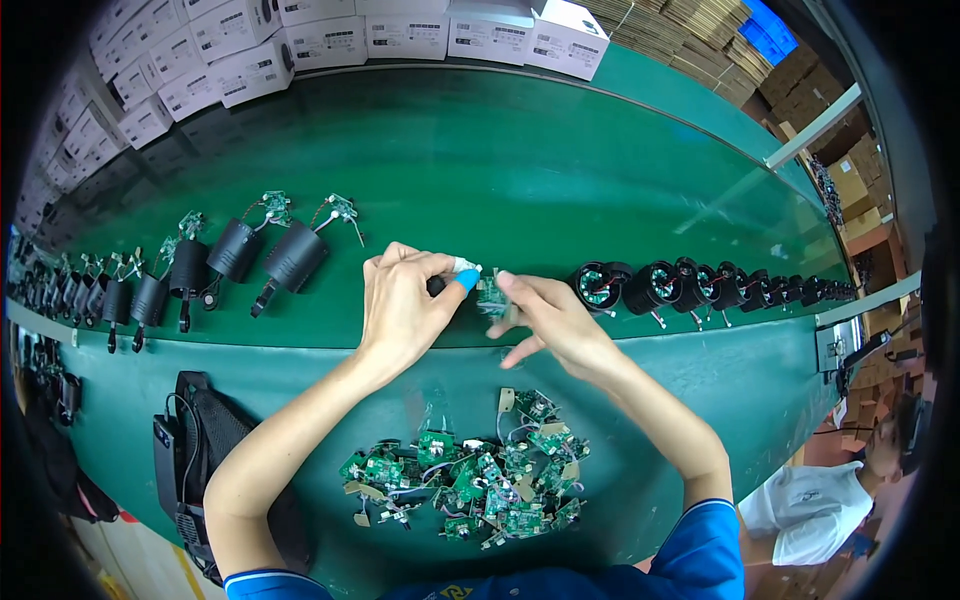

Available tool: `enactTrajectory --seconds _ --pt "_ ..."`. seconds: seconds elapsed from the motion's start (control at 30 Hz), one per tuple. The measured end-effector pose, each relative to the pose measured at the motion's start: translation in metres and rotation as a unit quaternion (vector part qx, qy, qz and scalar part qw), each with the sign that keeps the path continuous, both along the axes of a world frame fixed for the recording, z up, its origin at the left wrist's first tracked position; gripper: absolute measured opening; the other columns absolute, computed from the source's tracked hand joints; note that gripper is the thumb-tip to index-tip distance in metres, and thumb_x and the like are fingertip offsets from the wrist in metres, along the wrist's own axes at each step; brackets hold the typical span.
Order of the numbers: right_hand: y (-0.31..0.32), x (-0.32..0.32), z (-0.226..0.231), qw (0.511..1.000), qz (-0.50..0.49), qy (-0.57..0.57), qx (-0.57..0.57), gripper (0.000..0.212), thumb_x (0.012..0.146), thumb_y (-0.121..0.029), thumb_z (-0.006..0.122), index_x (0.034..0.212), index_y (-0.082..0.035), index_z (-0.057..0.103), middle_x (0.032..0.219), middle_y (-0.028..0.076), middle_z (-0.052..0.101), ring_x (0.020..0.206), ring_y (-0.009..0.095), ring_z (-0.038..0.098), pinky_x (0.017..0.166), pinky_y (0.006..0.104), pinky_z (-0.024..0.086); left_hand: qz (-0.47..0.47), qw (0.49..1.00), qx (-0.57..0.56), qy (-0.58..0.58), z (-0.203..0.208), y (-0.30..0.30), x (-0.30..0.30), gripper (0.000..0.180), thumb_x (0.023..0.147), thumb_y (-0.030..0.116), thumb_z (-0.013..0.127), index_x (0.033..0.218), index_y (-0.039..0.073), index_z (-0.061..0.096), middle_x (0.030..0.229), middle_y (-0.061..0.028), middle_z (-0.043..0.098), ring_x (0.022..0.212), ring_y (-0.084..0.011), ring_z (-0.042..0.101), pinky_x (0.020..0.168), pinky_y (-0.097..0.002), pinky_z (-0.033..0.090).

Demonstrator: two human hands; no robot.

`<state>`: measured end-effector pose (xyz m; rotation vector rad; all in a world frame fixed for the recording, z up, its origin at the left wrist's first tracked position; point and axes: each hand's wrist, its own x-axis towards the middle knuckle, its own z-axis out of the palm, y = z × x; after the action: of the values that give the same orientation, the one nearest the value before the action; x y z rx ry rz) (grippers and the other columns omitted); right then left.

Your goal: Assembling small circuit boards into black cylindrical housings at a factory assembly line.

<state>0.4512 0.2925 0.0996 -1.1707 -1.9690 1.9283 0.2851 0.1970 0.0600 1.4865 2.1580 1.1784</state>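
I am working at a green bench (480, 170), white boxes (330, 40) lining its far edge. Black housings (290, 258) are standing left, six or so (700, 285) right. Circuit boards (470, 475) are piling near me. My left hand (405, 300) is pinching a blue-tipped tool (462, 275); my right hand (550, 315) is gripping one small board (492, 297).

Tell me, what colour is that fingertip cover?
Blue, on the left hand; fingertip cover, head view.

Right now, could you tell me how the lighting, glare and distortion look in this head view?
In the head view, the fisheye bends the green belt into an arc and blackens the corners; overhead light leaves soft glare streaks across the belt; the left hand, right hand and the pile of circuit boards are evenly lit and sharp; the white boxes near the rim look squeezed.
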Motion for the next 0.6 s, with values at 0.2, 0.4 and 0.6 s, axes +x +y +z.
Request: enactTrajectory --seconds 0.2,0.4,0.6 --pt "0.001 0.000 -0.020 0.997 0.002 0.045 0.069 0.035 0.088 -0.013 0.065 0.114 0.011 0.060 0.092 0.013 0.061 0.079 0.016 0.064 0.054 0.0252 0.049 -0.013 0.997 0.039 0.058 -0.003 0.001 0.003 0.015 0.079 0.019 0.066 0.084 0.009 0.075 0.073 0.0004 0.067 0.078 -0.0159 0.047 0.083 -0.0313 0.032" --pt "-0.003 0.000 -0.023 0.940 0.004 0.042 0.338 0.028 0.084 -0.008 0.065 0.106 0.010 0.066 0.088 0.011 0.061 0.070 0.015 0.060 0.051 0.0227 0.043 -0.025 0.997 0.023 0.067 0.000 0.005 0.005 0.014 0.079 0.018 0.066 0.083 0.009 0.075 0.075 0.0008 0.067 0.080 -0.0166 0.047 0.084 -0.0317 0.032" --pt "-0.005 0.000 -0.018 0.929 0.000 0.037 0.369 0.026 0.082 -0.006 0.065 0.104 0.008 0.068 0.083 0.009 0.060 0.063 0.013 0.054 0.050 0.0228 0.040 -0.027 0.995 0.044 0.088 -0.002 0.005 0.008 0.013 0.080 0.017 0.065 0.084 0.009 0.075 0.075 0.0003 0.067 0.081 -0.0174 0.049 0.085 -0.0319 0.033"
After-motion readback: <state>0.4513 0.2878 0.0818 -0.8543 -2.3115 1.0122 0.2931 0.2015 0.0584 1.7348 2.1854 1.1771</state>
